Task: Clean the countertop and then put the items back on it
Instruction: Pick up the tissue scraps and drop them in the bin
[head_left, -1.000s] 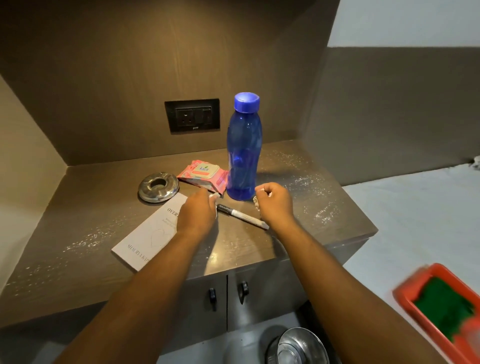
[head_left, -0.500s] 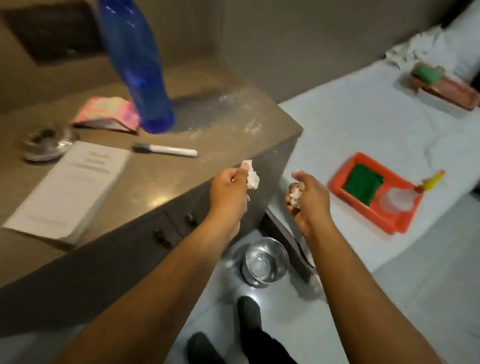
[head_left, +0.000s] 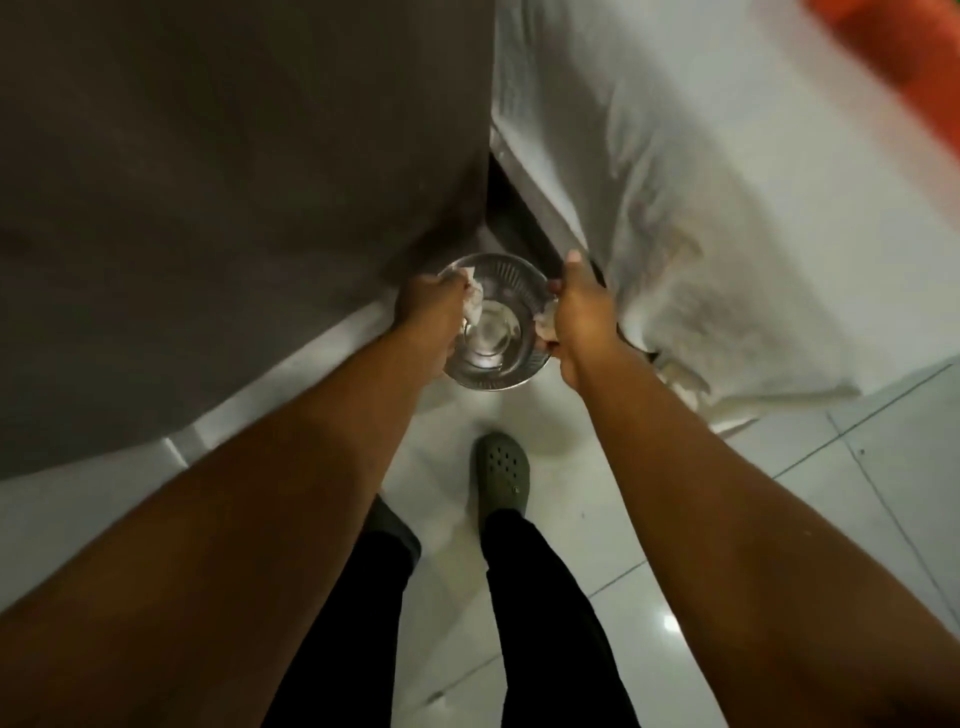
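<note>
I look straight down at a round steel bin (head_left: 498, 364) on the floor. My left hand (head_left: 431, 306) is over its left rim, shut on a crumpled white paper scrap (head_left: 471, 304). My right hand (head_left: 579, 312) is over the right rim, closed on another crumpled paper scrap (head_left: 545, 325). Both scraps hang just above the bin's opening. The countertop and its items are out of view.
The dark cabinet side (head_left: 234, 182) fills the upper left. A bed with a white sheet (head_left: 727, 182) lies to the right, an orange tray (head_left: 893, 47) blurred at its top corner. My feet, one in a green clog (head_left: 501, 467), stand on white floor tiles.
My view has dropped from the countertop to the floor. Both hands, each still holding its paper scrap, have moved down from the counter edge to just over the steel bin.
</note>
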